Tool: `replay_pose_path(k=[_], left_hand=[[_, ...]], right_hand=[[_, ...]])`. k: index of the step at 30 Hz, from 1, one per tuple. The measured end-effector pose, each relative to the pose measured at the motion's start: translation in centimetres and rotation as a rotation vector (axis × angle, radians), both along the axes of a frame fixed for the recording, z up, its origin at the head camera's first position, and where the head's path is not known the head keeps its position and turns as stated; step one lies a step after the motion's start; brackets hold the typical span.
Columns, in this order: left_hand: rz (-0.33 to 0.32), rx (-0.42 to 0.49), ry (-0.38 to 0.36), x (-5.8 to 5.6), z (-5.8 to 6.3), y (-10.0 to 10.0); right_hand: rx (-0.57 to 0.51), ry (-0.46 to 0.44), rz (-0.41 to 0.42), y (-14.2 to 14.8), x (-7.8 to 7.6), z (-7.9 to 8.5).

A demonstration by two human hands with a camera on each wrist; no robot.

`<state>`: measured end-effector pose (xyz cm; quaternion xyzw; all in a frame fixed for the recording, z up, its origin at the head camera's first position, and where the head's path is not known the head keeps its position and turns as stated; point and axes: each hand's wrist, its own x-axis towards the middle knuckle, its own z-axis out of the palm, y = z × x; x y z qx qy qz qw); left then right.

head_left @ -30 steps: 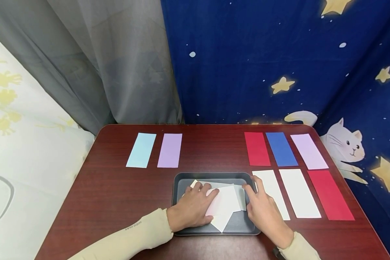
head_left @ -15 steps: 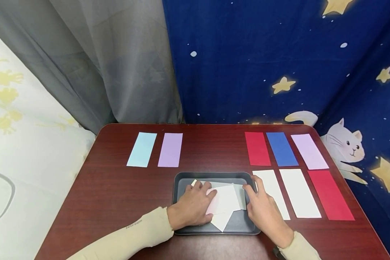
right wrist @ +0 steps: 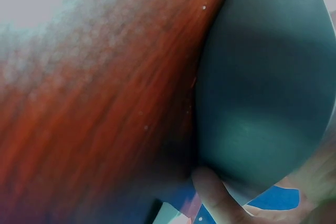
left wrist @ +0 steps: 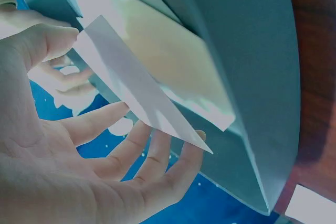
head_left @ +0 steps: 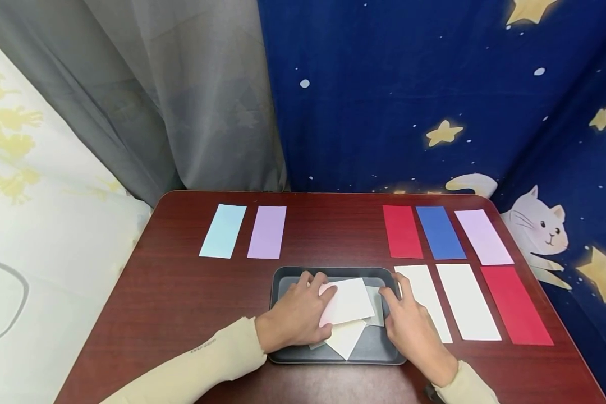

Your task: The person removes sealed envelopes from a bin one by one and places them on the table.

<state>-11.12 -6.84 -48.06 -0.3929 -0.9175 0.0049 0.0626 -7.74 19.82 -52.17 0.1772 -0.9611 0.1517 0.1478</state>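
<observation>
Near the front edge of the reddish-brown surface (head_left: 182, 297), a dark grey rectangular tray (head_left: 379, 347) lies between my two hands. My left hand (head_left: 298, 314), inside the left half of the tray, holds a white card (head_left: 349, 303) between thumb and fingers, the thumb at one edge and fingertips along the opposite one. The held card is tilted and overlaps a cream card (head_left: 344, 338) in the tray; whether the two touch cannot be determined. A pale grey-green card (head_left: 378, 308) lies at the right end of the tray, partly covered. My right hand (head_left: 415, 325) grips the tray's right wall, thumb on the inner side, index finger outside.

Beyond the tray, to the left, a light blue card (head_left: 223, 231) and a lavender card (head_left: 267, 232) lie side by side, apart. To the right, two rows are set out. Far row: red card (head_left: 403, 232), blue card (head_left: 441, 233), pale lilac card (head_left: 484, 237). Near row: two white rectangles (head_left: 468, 302) and a second red one (head_left: 517, 304).
</observation>
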Motion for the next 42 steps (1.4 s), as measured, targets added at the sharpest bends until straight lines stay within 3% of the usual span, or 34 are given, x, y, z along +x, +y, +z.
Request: replay_pose_path(k=[13,25,42], left_hand=[[0.092,0.036,-0.017,-1.6,1.9,-1.7],[0.21,0.133,-0.038,-4.6,3.0,-4.4],[0.377,0.169,-0.054,-8.0,1.4,-8.4]], right_hand=[[-0.002,-0.004,-0.006,0.0,0.1,0.0],[-0.007,-0.009,-0.011,0.0,0.1,0.0],[-0.009,0.008,-0.002,0.0,0.0,-0.1]])
